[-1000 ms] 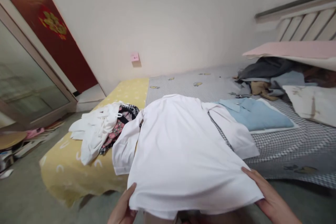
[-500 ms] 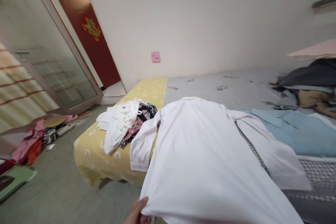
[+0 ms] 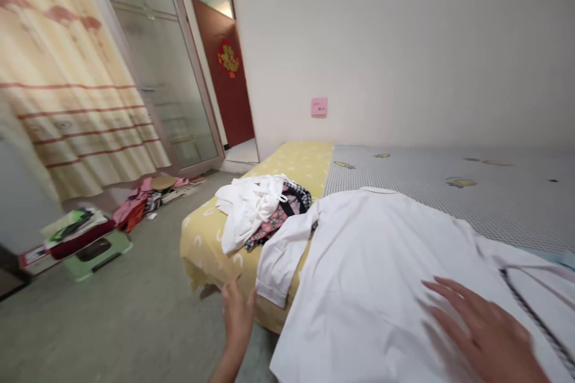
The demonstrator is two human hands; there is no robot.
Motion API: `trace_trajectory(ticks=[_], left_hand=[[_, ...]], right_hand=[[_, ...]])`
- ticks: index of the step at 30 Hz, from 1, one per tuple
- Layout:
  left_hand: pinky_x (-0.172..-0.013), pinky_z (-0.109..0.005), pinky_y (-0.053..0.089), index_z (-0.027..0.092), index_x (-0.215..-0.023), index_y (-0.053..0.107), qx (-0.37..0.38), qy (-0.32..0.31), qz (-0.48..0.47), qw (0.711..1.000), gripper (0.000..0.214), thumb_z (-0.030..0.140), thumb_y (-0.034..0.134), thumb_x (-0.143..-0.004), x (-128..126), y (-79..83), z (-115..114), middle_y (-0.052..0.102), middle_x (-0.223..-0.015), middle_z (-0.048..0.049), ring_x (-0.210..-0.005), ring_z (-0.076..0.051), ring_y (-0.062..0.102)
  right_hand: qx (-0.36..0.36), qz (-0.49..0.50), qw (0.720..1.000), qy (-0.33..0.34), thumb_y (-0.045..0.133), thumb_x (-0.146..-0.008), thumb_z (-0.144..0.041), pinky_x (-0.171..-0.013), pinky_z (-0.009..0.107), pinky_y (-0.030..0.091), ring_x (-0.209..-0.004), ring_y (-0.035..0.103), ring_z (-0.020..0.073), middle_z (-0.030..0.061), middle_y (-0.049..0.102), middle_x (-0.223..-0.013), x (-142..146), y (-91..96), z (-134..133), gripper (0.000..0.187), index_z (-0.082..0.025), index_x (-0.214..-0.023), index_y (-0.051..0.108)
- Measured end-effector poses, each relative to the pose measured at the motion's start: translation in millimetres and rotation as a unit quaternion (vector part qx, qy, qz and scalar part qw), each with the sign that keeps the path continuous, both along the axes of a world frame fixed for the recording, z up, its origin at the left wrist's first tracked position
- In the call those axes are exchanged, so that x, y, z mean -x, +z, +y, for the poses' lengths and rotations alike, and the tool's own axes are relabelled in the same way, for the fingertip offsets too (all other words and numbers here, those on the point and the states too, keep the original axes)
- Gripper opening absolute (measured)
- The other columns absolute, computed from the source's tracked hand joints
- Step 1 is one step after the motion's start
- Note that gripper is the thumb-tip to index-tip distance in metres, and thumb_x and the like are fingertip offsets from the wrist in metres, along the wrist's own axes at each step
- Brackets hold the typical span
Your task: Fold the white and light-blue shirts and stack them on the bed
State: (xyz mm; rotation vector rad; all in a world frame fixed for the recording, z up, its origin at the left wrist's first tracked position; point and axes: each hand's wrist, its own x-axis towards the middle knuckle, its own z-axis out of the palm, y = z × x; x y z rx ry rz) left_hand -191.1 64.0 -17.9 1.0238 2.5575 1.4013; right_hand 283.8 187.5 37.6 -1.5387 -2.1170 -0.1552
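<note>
A white long-sleeved shirt (image 3: 372, 263) lies spread over the bed, collar toward the wall. Its left sleeve (image 3: 283, 260) stretches across the yellow bedding, beside a pile of clothes. Just left of that sleeve's cuff is my left hand (image 3: 238, 314), thumb and fingers apart, holding nothing; whether the thumb touches the cuff I cannot tell. My right hand (image 3: 487, 329) is over the right part of the shirt body, fingers spread and empty. The shirt's lower right part is hidden behind this hand and the frame edge.
White and patterned clothes (image 3: 251, 206) are heaped on the yellow bedding (image 3: 202, 239). The grey checked sheet (image 3: 417, 167) extends right, with a bit of light blue cloth (image 3: 545, 256). A green stool (image 3: 96, 254) bearing items stands on the floor at left, near scattered things (image 3: 153, 194).
My left hand has let go of the shirt's hem and moved up beside the cuff. My right hand has come into view. The shirt's lower part has dropped flatter; the view has turned left.
</note>
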Motion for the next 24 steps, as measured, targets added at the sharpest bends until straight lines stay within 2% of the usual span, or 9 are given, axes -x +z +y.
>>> trace_trajectory(ticks=[2, 5, 9, 11, 14, 17, 20, 22, 24], left_hand=[[-0.102, -0.051, 0.045, 0.016, -0.137, 0.041, 0.116, 0.004, 0.040, 0.992, 0.057, 0.041, 0.050, -0.087, -5, 12.1, 18, 0.048, -0.140, -0.0221, -0.129, -0.034, 0.051], [-0.103, -0.051, 0.043, 0.016, -0.137, 0.042, 0.229, -0.010, 0.020, 0.973, 0.057, 0.034, 0.059, -0.085, -12, 16.6, 32, 0.049, -0.143, -0.0216, -0.132, -0.035, 0.049], [-0.103, -0.052, 0.042, 0.016, -0.117, 0.058, 0.245, -0.045, -0.007, 0.969, 0.046, 0.030, 0.070, -0.075, -14, 15.0, 37, 0.049, -0.146, -0.0212, -0.133, -0.038, 0.048], [-0.103, -0.050, 0.043, 0.016, -0.109, 0.062, 0.234, -0.073, -0.024, 0.969, 0.036, 0.025, 0.067, -0.074, -13, 19.7, 39, 0.052, -0.144, -0.0205, -0.133, -0.038, 0.048], [-0.102, -0.039, 0.046, 0.017, -0.103, 0.066, 0.199, -0.148, -0.055, 0.967, 0.027, 0.018, 0.056, -0.078, -12, 40.1, 39, 0.069, -0.121, -0.0124, -0.120, -0.029, 0.060], [-0.089, -0.034, 0.053, 0.018, -0.099, 0.067, 0.118, -0.247, -0.173, 0.946, 0.022, 0.026, 0.057, -0.081, -13, 82.0, 41, 0.075, -0.099, -0.0062, -0.098, -0.024, 0.069], [-0.079, -0.037, 0.056, 0.020, -0.103, 0.065, -0.049, -0.292, -0.410, 0.863, 0.041, 0.041, 0.077, -0.070, -12, 146.6, 62, 0.075, -0.091, -0.0063, -0.084, -0.025, 0.071], [-0.070, -0.034, 0.056, 0.020, -0.097, 0.063, -0.133, -0.248, -0.455, 0.845, 0.047, 0.030, 0.086, -0.057, -6, 195.8, 93, 0.073, -0.083, -0.0042, -0.075, -0.022, 0.069], [-0.062, -0.031, 0.054, 0.020, -0.083, 0.058, -0.220, -0.170, -0.417, 0.866, 0.042, 0.016, 0.084, -0.050, 8, 241.5, 134, 0.068, -0.072, 0.0002, -0.064, -0.018, 0.064]], right_hand=[[0.033, -0.010, 0.999, 0.022, 0.027, -0.095, -0.052, -0.111, 0.058, 0.034, -0.134, 0.050, 0.0310, 0.0060, 0.053, -0.149, 45, 3.6, 26, 0.056, -0.032, -0.133, 0.062], [0.119, -0.033, 0.992, 0.006, 0.026, -0.095, -0.053, -0.112, 0.062, 0.030, -0.146, 0.036, 0.0322, 0.0046, 0.041, -0.158, 78, -19.0, 53, 0.059, -0.034, -0.146, 0.050], [0.140, -0.054, 0.989, -0.011, 0.029, -0.092, -0.060, -0.115, 0.062, 0.027, -0.149, 0.031, 0.0310, -0.0017, 0.037, -0.161, 75, -59.8, 71, 0.061, -0.042, -0.148, 0.044], [0.132, -0.056, 0.990, 0.001, 0.029, -0.093, -0.061, -0.115, 0.061, 0.027, -0.149, 0.031, 0.0304, -0.0031, 0.037, -0.161, 70, -67.7, 73, 0.060, -0.043, -0.148, 0.044], [0.123, -0.058, 0.991, 0.007, 0.027, -0.094, -0.061, -0.117, 0.061, 0.025, -0.150, 0.029, 0.0302, -0.0035, 0.036, -0.161, 70, -66.2, 71, 0.060, -0.042, -0.149, 0.042], [0.114, -0.058, 0.992, 0.003, 0.026, -0.095, -0.061, -0.117, 0.061, 0.024, -0.150, 0.029, 0.0295, -0.0043, 0.035, -0.162, 74, -62.0, 68, 0.059, -0.043, -0.150, 0.041], [0.106, -0.060, 0.993, -0.006, 0.028, -0.095, -0.061, -0.117, 0.062, 0.026, -0.149, 0.031, 0.0299, -0.0042, 0.038, -0.160, 77, -61.7, 68, 0.058, -0.044, -0.148, 0.044], [0.095, -0.063, 0.993, -0.006, 0.030, -0.095, -0.060, -0.116, 0.062, 0.027, -0.148, 0.033, 0.0304, -0.0042, 0.040, -0.159, 77, -63.7, 69, 0.057, -0.044, -0.147, 0.045], [0.079, -0.068, 0.995, -0.005, 0.032, -0.095, -0.058, -0.115, 0.063, 0.029, -0.146, 0.036, 0.0311, -0.0045, 0.042, -0.157, 77, -67.7, 71, 0.055, -0.045, -0.146, 0.046]])
